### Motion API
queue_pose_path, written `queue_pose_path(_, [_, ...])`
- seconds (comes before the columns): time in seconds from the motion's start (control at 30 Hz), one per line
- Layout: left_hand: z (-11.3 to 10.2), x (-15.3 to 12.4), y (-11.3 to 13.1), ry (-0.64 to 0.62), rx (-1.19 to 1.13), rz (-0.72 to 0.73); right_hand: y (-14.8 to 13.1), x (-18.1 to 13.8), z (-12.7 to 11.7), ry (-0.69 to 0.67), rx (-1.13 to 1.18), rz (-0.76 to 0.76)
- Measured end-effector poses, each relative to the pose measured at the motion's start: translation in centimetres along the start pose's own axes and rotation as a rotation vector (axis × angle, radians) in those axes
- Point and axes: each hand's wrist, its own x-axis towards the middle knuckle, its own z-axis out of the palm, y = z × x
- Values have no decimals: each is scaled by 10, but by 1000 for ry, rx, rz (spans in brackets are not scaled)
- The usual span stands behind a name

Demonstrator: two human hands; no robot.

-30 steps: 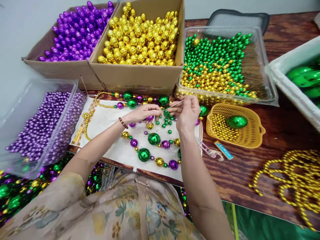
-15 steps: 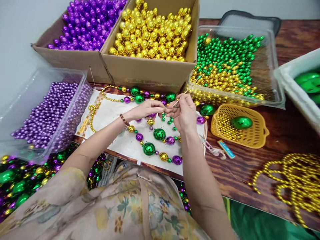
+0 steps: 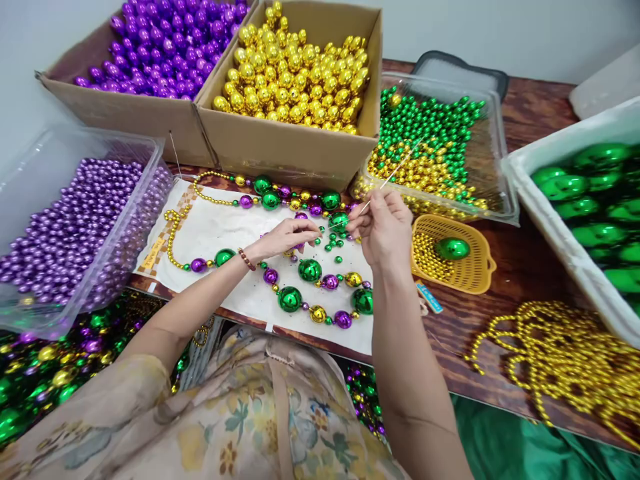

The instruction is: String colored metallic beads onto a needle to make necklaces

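My right hand [image 3: 383,223] is closed in a pinch on a long thin needle [image 3: 393,175], which slants up to the right over the clear tub of beads. A faint pale thread [image 3: 336,225] runs between the hands. My left hand [image 3: 295,237], palm down with a brown bead bracelet at the wrist, pinches the thread's other side at its fingertips. Below lies a white cloth [image 3: 240,280] bearing a bead strand with large green beads [image 3: 289,299], purple beads [image 3: 343,319] and gold beads [image 3: 317,314]. Several loose small green beads [image 3: 339,259] sit between the hands.
Cardboard boxes of purple beads [image 3: 160,53] and gold beads [image 3: 300,73] stand behind. Clear tubs hold small purple beads [image 3: 85,213] and green-gold beads [image 3: 435,120]. At right are a yellow basket [image 3: 480,267], a foam box [image 3: 545,227] and gold bead chains [image 3: 555,347].
My right hand has drawn away from my left, moving right, and the needle now points up and right. My left hand has shifted slightly left and down. The camera view has turned right.
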Motion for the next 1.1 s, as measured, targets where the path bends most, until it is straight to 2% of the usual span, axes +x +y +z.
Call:
queue_pose_path(0.3, [9,-7,-23,129,5,49,-46,13,-26,92,52,-287])
queue_pose_path(0.43, [15,-10,-31,202,-124,79,-56,15,-30,54,14,-299])
queue_pose_path(0.57, [16,-15,-36,296,-199,111,-57,6,-20,10,20,-253])
queue_pose_path(0.63, [13,-20,-35,347,-132,104,-56,-1,-13,-21,23,-195])
queue_pose_path(0.8, [-2,-37,-28,482,207,96,-54,-17,1,-91,47,-95])
queue_pose_path(1.1, [-35,-58,-28,504,505,51,-30,-31,14,-164,84,-42])
